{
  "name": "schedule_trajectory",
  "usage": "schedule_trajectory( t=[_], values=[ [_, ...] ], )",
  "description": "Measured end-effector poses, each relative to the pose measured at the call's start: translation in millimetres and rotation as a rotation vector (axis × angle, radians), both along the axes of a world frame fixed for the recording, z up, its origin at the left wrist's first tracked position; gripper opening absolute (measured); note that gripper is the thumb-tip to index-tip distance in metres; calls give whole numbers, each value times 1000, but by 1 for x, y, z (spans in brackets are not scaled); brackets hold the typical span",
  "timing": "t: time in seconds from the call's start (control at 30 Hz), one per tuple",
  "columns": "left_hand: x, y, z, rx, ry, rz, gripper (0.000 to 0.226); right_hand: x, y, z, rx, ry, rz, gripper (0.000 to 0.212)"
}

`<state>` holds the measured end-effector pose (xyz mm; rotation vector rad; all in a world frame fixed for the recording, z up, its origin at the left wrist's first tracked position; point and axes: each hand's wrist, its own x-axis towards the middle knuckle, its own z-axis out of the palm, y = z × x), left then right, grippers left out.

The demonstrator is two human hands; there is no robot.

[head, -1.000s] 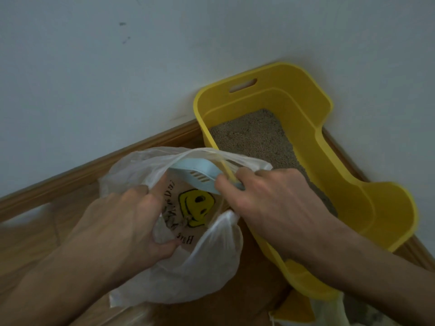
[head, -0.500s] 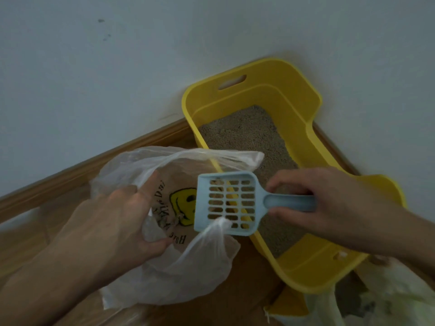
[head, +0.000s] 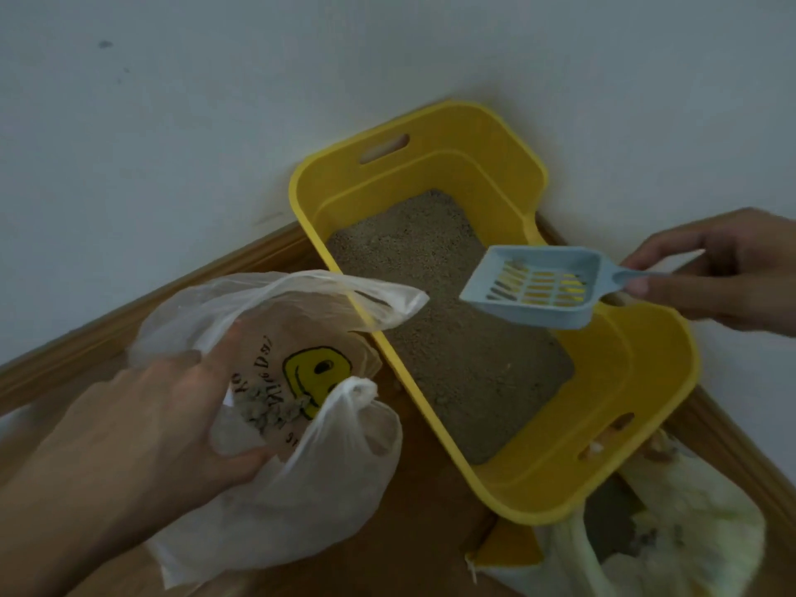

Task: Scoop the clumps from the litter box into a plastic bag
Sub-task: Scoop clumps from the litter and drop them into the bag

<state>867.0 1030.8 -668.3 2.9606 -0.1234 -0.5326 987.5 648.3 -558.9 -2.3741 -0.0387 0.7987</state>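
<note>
A yellow litter box (head: 435,170) stands in the wall corner, its bed of grey-brown litter (head: 452,338) showing no plain clump. My left hand (head: 172,407) grips the rim of a clear plastic bag (head: 310,501) printed with a yellow smiley, and holds its mouth wide beside the box's left wall. Grey clumps (head: 269,409) lie inside the bag. My right hand (head: 728,269) pinches the handle of a pale blue slotted scoop (head: 534,290). The scoop hangs empty above the litter, over the right side of the box.
White walls meet behind the box, with a wooden skirting board (head: 142,312) along the wooden floor. A second pale, crumpled bag (head: 672,527) with dark contents lies at the box's near right corner.
My right hand has drawn the scoop out of the bag and carried it right, over the litter box. The clumps now lie in the bag. My left hand has kept its hold.
</note>
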Motion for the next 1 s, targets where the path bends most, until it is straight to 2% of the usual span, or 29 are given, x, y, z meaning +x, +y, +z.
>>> schedule_trajectory(
  t=[0.07, 0.17, 0.23, 0.37, 0.53, 0.93, 1.0],
  values=[
    [-2, 5, -4, -19, 8, 13, 117, -3, -3, -13, -219, -70, 85, 26],
    [-7, 8, -9, -42, -13, 21, 105, -20, 5, -40, -568, -28, 273, 19],
    [-8, 8, -13, -53, -17, 33, 102, -33, 14, -61, -675, 68, 340, 20],
    [-8, 8, -15, -84, -21, 41, 101, -50, 26, -92, -719, 206, 444, 18],
    [-4, 6, -15, -88, -14, 42, 105, -61, 33, -112, -723, 234, 511, 20],
    [-1, 8, -17, -96, 23, 21, 104, -85, 30, -140, -657, -31, 518, 22],
    [0, 6, -16, -97, 24, 21, 102, -83, 33, -144, -647, -60, 507, 31]
  ],
)
